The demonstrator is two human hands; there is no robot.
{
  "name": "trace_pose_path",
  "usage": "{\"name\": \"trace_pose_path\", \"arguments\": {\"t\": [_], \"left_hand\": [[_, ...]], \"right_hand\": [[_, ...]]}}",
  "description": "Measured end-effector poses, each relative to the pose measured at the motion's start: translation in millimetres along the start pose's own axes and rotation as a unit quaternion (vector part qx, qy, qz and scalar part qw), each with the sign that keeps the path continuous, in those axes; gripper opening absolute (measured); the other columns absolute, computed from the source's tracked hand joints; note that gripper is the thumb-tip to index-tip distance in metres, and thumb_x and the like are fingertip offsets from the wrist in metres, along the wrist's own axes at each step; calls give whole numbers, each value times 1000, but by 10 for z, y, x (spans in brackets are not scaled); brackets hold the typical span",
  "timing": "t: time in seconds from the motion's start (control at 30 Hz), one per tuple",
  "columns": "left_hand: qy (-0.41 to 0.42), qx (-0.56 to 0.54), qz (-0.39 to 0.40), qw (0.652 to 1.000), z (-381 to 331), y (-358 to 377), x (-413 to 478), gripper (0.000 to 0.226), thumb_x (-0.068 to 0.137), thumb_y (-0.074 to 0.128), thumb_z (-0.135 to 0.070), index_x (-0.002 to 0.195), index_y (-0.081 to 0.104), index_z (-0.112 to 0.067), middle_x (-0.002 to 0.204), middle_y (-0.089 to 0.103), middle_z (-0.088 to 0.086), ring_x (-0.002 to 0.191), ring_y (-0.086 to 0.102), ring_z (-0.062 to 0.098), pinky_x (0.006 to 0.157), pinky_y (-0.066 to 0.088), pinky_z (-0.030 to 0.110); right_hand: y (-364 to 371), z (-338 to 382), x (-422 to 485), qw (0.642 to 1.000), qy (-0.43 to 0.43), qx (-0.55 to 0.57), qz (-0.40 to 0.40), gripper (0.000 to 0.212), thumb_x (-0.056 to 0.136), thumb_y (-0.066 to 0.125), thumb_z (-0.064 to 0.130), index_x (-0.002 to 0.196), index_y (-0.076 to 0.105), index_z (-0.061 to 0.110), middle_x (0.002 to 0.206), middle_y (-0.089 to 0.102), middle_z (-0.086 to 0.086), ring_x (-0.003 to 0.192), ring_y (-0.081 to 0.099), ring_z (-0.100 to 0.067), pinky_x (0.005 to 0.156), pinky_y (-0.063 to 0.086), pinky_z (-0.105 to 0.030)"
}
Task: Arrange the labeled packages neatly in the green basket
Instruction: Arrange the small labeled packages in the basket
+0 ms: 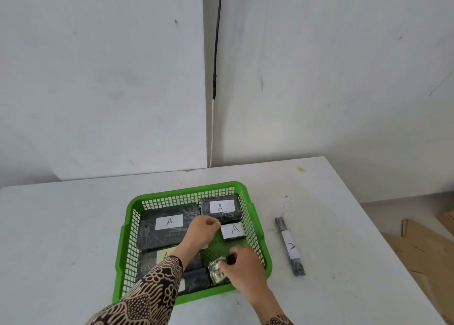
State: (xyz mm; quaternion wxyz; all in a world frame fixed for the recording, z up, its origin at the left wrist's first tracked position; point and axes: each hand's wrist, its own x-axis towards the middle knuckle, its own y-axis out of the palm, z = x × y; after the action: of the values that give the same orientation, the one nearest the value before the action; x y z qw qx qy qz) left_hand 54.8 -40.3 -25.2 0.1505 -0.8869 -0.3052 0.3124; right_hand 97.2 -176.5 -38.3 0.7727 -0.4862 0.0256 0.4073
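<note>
A: Fingers (222, 265) of the right hand (242, 267) pinch a small shiny package (216, 270), low in the green basket (186, 194)

B: And the left hand (202, 229)?

A: Curled loosely near a small labeled package (233, 230), seemingly nudging it straight; whether it grips anything I cannot tell

A white table (73, 226), lightly scuffed, stands against pale walls (98, 79) that meet at a vertical corner. A cable (217, 42), black above and white below, hangs down the corner to the table's far edge. Flattened brown cardboard (422, 251) lies on the floor at right, beyond the table's edge.
</note>
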Motion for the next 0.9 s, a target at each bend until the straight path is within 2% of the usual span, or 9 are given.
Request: {"name": "trace_pose_path", "arguments": {"t": [0.07, 0.27, 0.37, 0.5, 0.63, 0.67, 0.73, 0.8, 0.9], "left_hand": [[-5, -31, -19, 999, 29, -93, -38, 21, 92, 53, -23, 102, 67, -11, 94, 66, 6, 81, 57, 17, 73, 46, 28], [-15, -195, -22, 981, -85, -306, -251, 37, 89, 52, -45, 106, 63, -14, 93, 68, 6, 76, 63, 16, 74, 55, 34], [24, -306, 56, 950, -255, -388, -415, 39, 89, 47, -51, 102, 63, -17, 87, 70, 9, 74, 67, 20, 66, 55, 30], [102, -395, 104, 907, -435, -502, -569, 38, 91, 53, -30, 111, 62, 2, 94, 67, 16, 75, 64, 22, 62, 58, 25], [134, -430, 111, 886, -496, -562, -653, 26, 90, 56, -16, 108, 60, 1, 95, 69, 11, 73, 66, 18, 69, 60, 26], [137, -434, 111, 883, -497, -565, -662, 19, 90, 56, -14, 104, 61, -2, 92, 70, 8, 70, 67, 17, 71, 60, 27], [140, -441, 116, 879, -498, -558, -685, 9, 88, 57, -11, 96, 60, -8, 88, 71, 7, 70, 67, 18, 75, 61, 30], [140, -439, 129, 878, -481, -540, -703, 8, 87, 59, -8, 95, 59, -8, 90, 70, 10, 78, 67, 24, 76, 60, 33], [144, -408, 172, 885, -435, -503, -723, 22, 83, 63, -2, 103, 55, -4, 101, 67, 15, 97, 64, 31, 85, 57, 43]], "right_hand": [[-109, 17, -6, 997, -12, 65, -26, 32, 78, 66, 40, 103, 60, 21, 106, 54, -4, 81, 55, -12, 67, 50, -24], [-529, 212, -89, 935, -208, 190, -215, 44, 75, 74, 13, 108, 53, 33, 104, 46, 5, 90, 55, -2, 77, 44, -3], [-651, 306, -126, 896, -307, 177, -266, 45, 74, 73, 2, 104, 57, 30, 109, 48, 5, 103, 54, -1, 88, 42, -4], [-761, 378, -176, 864, -368, 184, -291, 45, 70, 64, -13, 102, 59, 19, 108, 51, 1, 110, 53, -3, 91, 43, -8], [-857, 458, -312, 851, -331, 311, -264, 45, 81, 48, -11, 102, 57, 28, 112, 58, 2, 111, 57, -10, 92, 45, -13], [-879, 477, -339, 849, -304, 348, -256, 38, 87, 50, -3, 101, 58, 31, 111, 60, 4, 107, 59, -8, 89, 46, -13], [-911, 488, -347, 853, -256, 388, -236, 18, 92, 56, 17, 101, 60, 32, 109, 64, 8, 99, 63, -10, 86, 52, -26], [-932, 491, -348, 867, -226, 393, -206, 19, 87, 64, 29, 105, 60, 34, 108, 65, 10, 92, 66, -13, 81, 56, -35], [-952, 513, -373, 880, -216, 373, -201, 35, 80, 71, 20, 108, 56, 35, 110, 61, 13, 88, 66, -10, 70, 52, -17]]}}
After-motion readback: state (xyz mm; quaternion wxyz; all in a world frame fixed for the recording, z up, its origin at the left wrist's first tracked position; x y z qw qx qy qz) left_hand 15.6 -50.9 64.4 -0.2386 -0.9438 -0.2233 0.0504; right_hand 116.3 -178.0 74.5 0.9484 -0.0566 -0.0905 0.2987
